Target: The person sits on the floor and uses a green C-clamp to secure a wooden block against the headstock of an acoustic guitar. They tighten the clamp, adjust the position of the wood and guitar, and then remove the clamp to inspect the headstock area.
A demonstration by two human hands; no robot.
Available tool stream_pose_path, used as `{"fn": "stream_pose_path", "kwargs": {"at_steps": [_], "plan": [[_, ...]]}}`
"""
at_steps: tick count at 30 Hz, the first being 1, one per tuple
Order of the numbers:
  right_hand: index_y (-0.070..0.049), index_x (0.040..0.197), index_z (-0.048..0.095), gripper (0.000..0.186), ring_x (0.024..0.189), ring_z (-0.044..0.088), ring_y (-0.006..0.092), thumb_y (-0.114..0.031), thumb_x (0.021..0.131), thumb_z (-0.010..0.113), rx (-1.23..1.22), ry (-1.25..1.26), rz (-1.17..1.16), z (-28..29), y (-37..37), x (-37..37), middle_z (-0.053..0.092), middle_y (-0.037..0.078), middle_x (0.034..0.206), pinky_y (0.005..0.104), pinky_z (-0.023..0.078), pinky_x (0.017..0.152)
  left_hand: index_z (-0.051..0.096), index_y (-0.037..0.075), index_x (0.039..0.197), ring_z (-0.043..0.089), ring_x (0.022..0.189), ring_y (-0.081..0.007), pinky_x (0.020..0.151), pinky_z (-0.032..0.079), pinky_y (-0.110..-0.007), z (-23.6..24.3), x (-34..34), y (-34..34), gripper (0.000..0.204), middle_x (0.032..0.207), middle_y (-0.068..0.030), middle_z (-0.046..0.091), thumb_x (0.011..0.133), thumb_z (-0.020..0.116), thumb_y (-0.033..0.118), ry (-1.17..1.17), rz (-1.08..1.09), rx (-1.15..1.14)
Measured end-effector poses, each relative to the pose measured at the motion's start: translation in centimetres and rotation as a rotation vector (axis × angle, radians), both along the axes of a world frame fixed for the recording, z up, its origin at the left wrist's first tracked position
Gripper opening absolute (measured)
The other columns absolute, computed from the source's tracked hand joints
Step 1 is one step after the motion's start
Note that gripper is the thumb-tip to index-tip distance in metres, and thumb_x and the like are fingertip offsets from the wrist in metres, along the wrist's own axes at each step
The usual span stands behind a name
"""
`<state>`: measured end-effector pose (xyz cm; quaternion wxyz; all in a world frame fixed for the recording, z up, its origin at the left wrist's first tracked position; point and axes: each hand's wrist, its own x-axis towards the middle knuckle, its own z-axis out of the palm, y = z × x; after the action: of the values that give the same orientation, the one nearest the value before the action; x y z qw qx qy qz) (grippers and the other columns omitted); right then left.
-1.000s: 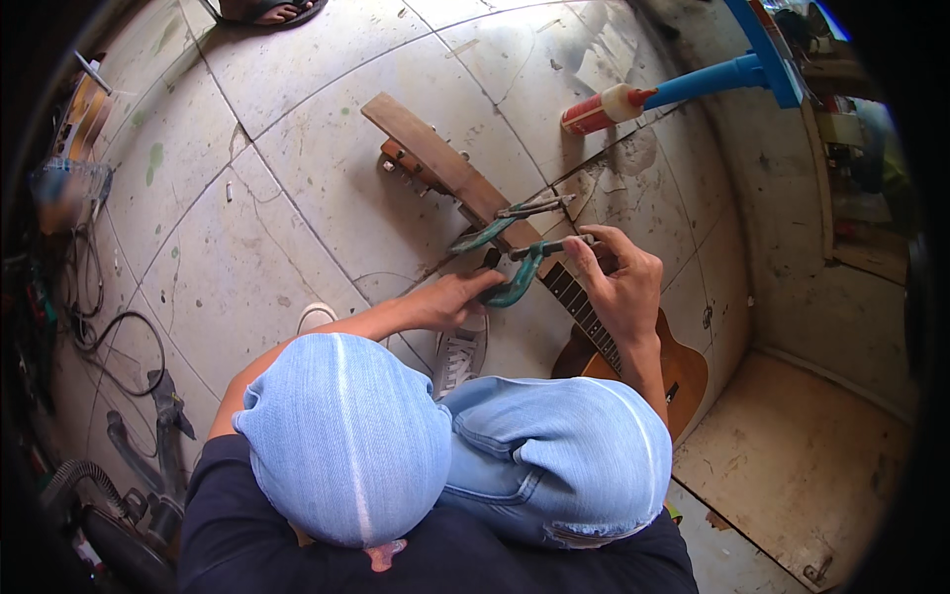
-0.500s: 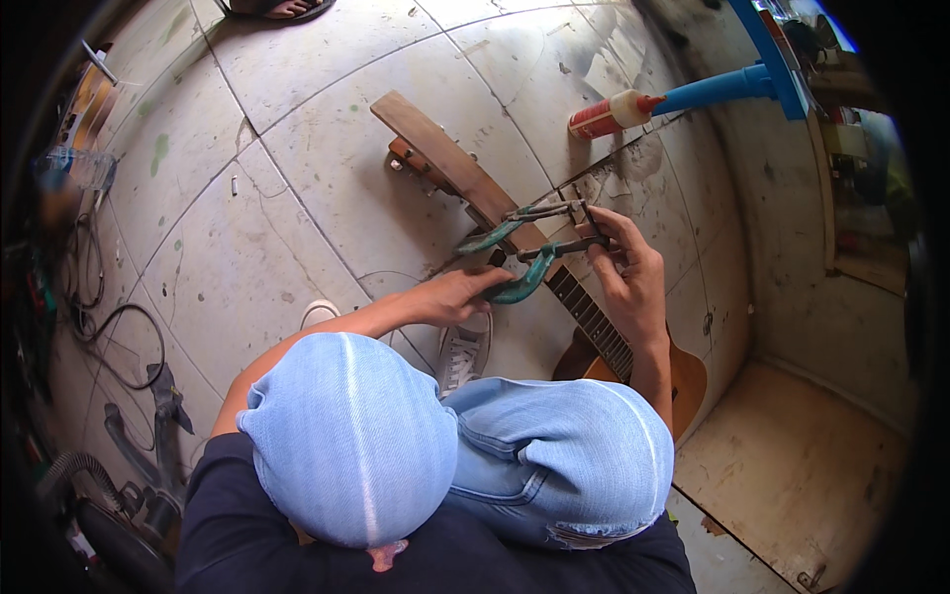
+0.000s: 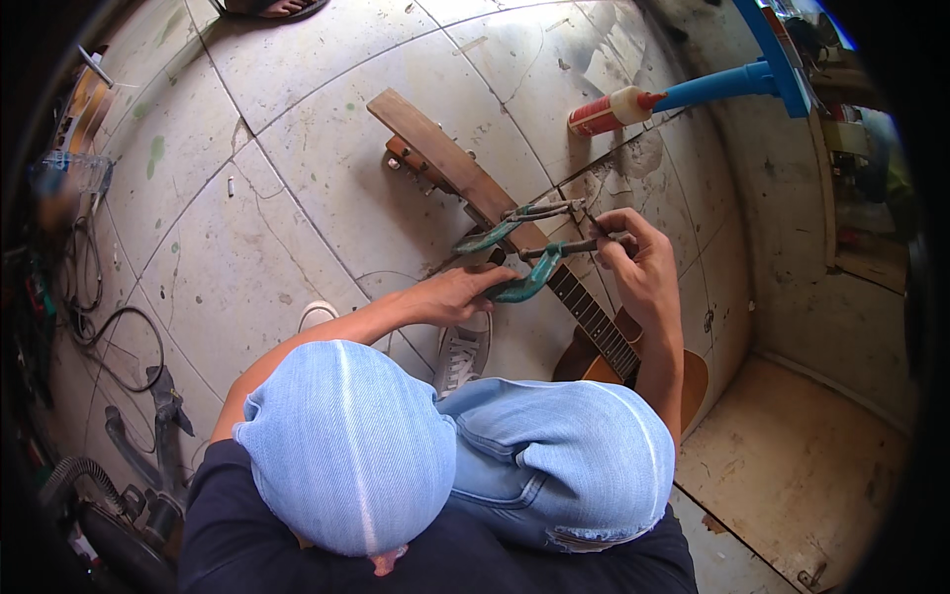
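Note:
A guitar (image 3: 592,319) lies on the floor, its neck running up and left from the body by my right forearm. A long wooden board (image 3: 450,166) rests along the upper neck, partly covering the headstock (image 3: 421,166). Two green C-clamps sit across board and neck. My left hand (image 3: 453,295) is closed around the frame of the nearer C-clamp (image 3: 537,277). At that clamp's screw end, my right hand (image 3: 641,265) has its fingers bent round the handle. The farther C-clamp (image 3: 492,236) stands beside it, untouched.
A red-and-white glue bottle (image 3: 611,112) lies at the upper right by a blue leg (image 3: 717,86). Cables (image 3: 124,312) and a dark hose (image 3: 84,470) lie at left. A wooden panel (image 3: 792,470) is at lower right. Another person's foot (image 3: 277,8) shows at the top.
My right hand has shifted slightly right, its wrist turned and its fingers moved round the clamp handle, which has turned. My left hand stays on the clamp frame.

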<state>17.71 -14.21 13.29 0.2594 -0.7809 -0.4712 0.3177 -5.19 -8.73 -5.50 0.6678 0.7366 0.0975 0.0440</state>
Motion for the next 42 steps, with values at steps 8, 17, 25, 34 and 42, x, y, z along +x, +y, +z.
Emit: {"fn": "stream_pose_path", "kwargs": {"at_steps": [8, 17, 25, 34, 42], "plan": [[-0.006, 0.089, 0.073, 0.018, 0.102, 0.069, 0.0227, 0.007, 0.079, 0.065, 0.050, -0.175, 0.338, 1.7, -0.7, 0.3, 0.069, 0.008, 0.117, 0.0332, 0.054, 0.088, 0.045, 0.013, 0.147, 0.060, 0.119, -0.0350, 0.099, 0.050, -0.047, -0.6, 0.0, -0.4, 0.064, 0.131, -0.0148, 0.057, 0.089, 0.062, -0.009, -0.101, 0.029, 0.067], [0.003, 0.115, 0.072, 0.042, 0.073, 0.073, 0.0224, -0.029, 0.088, 0.081, 0.117, -0.191, -0.033, 1.5, -0.8, -1.0, 0.075, 0.016, 0.093, 0.0308, 0.056, 0.065, 0.046, 0.014, 0.146, 0.062, 0.115, -0.0315, 0.098, 0.051, -0.044, -1.0, -0.2, -0.8, 0.063, 0.121, -0.0152, 0.058, 0.089, 0.062, -0.009, 0.000, 0.071, 0.014], [0.001, 0.102, 0.072, 0.030, 0.074, 0.073, 0.0303, -0.023, 0.087, 0.078, -0.076, -0.320, 0.048, 1.4, 0.0, -2.1, 0.074, 0.018, 0.083, 0.0385, 0.056, 0.072, 0.047, 0.013, 0.146, 0.062, 0.115, -0.0366, 0.096, 0.051, -0.045, -1.9, -0.3, -1.1, 0.061, 0.123, -0.0186, 0.059, 0.090, 0.066, -0.003, -0.016, 0.101, -0.053], [-0.016, 0.103, 0.074, 0.030, 0.104, 0.060, 0.0245, 0.004, 0.082, 0.066, 0.293, -0.682, 0.588, 0.8, 0.3, 1.9, 0.062, 0.007, 0.099, 0.0396, 0.053, 0.088, 0.046, 0.012, 0.146, 0.061, 0.115, -0.0364, 0.097, 0.049, -0.044, -1.5, 0.2, -1.2, 0.061, 0.122, -0.0176, 0.059, 0.091, 0.066, -0.003, -0.014, 0.100, 0.005], [0.002, 0.096, 0.070, 0.051, 0.060, 0.068, 0.0308, -0.045, 0.081, 0.084, -0.035, -0.328, 0.057, 2.0, -0.5, 0.8, 0.066, 0.015, 0.064, 0.0422, 0.055, 0.064, 0.045, 0.013, 0.146, 0.057, 0.120, -0.0376, 0.102, 0.047, -0.044, -1.9, -0.3, -1.1, 0.061, 0.127, -0.0151, 0.056, 0.091, 0.065, -0.003, 0.039, 0.087, -0.019]]}}
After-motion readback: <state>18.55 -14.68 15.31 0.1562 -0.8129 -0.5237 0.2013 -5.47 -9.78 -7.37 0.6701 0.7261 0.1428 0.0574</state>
